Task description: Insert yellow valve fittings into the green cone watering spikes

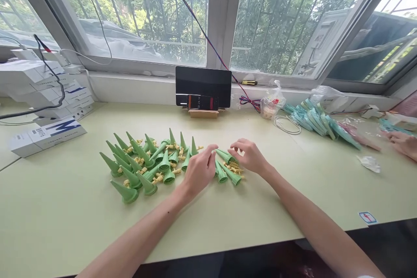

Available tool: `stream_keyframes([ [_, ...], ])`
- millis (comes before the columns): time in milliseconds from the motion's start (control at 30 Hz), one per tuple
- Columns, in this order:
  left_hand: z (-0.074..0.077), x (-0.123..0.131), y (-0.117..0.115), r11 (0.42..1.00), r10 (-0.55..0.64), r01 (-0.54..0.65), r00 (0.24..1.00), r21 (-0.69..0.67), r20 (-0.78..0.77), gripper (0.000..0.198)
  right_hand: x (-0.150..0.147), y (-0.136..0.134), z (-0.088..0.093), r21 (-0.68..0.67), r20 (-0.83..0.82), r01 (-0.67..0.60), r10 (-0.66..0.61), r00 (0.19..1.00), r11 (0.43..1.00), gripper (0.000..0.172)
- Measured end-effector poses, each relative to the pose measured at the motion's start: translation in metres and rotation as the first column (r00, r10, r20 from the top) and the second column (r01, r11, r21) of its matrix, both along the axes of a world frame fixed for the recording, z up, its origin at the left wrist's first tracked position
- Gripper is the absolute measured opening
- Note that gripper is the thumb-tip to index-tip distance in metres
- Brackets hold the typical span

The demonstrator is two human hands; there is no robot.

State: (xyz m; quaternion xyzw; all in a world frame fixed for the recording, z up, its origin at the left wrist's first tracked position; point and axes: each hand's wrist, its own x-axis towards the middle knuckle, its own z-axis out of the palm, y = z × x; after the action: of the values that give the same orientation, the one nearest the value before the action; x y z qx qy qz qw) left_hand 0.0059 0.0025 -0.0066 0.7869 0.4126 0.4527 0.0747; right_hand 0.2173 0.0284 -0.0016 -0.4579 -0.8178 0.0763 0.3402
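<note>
My left hand (201, 168) hovers with bent fingers beside a group of green cone-shaped nozzles (142, 156); its index finger and thumb look slightly apart, and its lower fingers are hidden. Several more green nozzles with ribbed bases (232, 176) lie fanned out between my hands. My right hand (249, 155) has loosely curled fingers with a gap between thumb and index finger. Its fingertips are close to the base of one green nozzle (224, 155); whether they touch it is unclear. Small yellow fittings (233, 166) lie under that hand, and others (158, 178) are scattered among the left group.
A dark screen (203, 82) stands by the window, with a phone (202, 102) showing a timer before it. White boxes (48, 137) are stacked at left. Teal packets (316, 117), a coiled cable (287, 125) and a plastic bag (272, 104) lie at right, near another person's hand (404, 142).
</note>
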Motion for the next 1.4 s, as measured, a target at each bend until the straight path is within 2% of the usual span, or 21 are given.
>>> stream_keyframes([
  [133, -0.001, -0.001, 0.002, 1.000, -0.022, 0.022, 1.000, -0.001, -0.004, 0.022, -0.004, -0.003, 0.001, 0.012, 0.069, -0.040, 0.039, 0.997, 0.999, 0.019],
  [267, -0.002, -0.001, 0.003, 1.000, -0.019, 0.018, 1.000, -0.019, -0.009, 0.027, -0.010, -0.006, 0.000, -0.012, 0.143, -0.025, 0.026, 0.989, 1.000, 0.018],
  [533, 0.001, 0.004, 0.000, 0.999, -0.003, 0.002, 1.000, -0.048, -0.021, 0.018, -0.016, -0.006, -0.004, -0.038, 0.154, 0.004, 0.002, 0.988, 0.999, 0.023],
  [767, 0.000, 0.004, 0.001, 0.997, 0.013, -0.014, 1.000, -0.074, -0.015, 0.014, -0.013, -0.003, -0.005, -0.037, 0.057, -0.041, 0.043, 0.997, 0.998, 0.025],
  [933, 0.006, 0.005, 0.000, 0.987, 0.019, -0.003, 0.995, -0.161, 0.099, 0.018, -0.012, -0.007, 0.002, 0.055, -0.114, -0.006, 0.012, 0.993, 0.998, 0.022],
  [1033, 0.011, 0.005, -0.001, 0.944, -0.016, 0.095, 0.970, -0.315, 0.244, 0.027, -0.014, -0.013, 0.007, 0.104, -0.213, 0.002, 0.020, 0.977, 0.995, 0.019],
  [1100, 0.012, 0.005, -0.001, 0.886, -0.059, 0.221, 0.926, -0.407, 0.374, 0.031, -0.016, -0.017, 0.007, 0.128, -0.236, -0.028, 0.058, 0.970, 0.991, 0.018],
  [1200, 0.013, 0.005, 0.000, 0.804, -0.082, 0.365, 0.850, -0.470, 0.521, 0.033, -0.020, -0.020, 0.003, 0.150, -0.209, -0.089, 0.119, 0.971, 0.985, 0.018],
  [1300, 0.013, 0.005, -0.001, 0.754, -0.057, 0.409, 0.820, -0.514, 0.569, 0.033, -0.023, -0.019, -0.002, 0.205, -0.179, -0.142, 0.179, 0.967, 0.969, 0.019],
  [1400, 0.016, 0.005, -0.001, 0.723, -0.039, 0.410, 0.827, -0.555, 0.561, 0.032, -0.023, -0.018, -0.003, 0.244, -0.172, -0.180, 0.226, 0.959, 0.953, 0.020],
])
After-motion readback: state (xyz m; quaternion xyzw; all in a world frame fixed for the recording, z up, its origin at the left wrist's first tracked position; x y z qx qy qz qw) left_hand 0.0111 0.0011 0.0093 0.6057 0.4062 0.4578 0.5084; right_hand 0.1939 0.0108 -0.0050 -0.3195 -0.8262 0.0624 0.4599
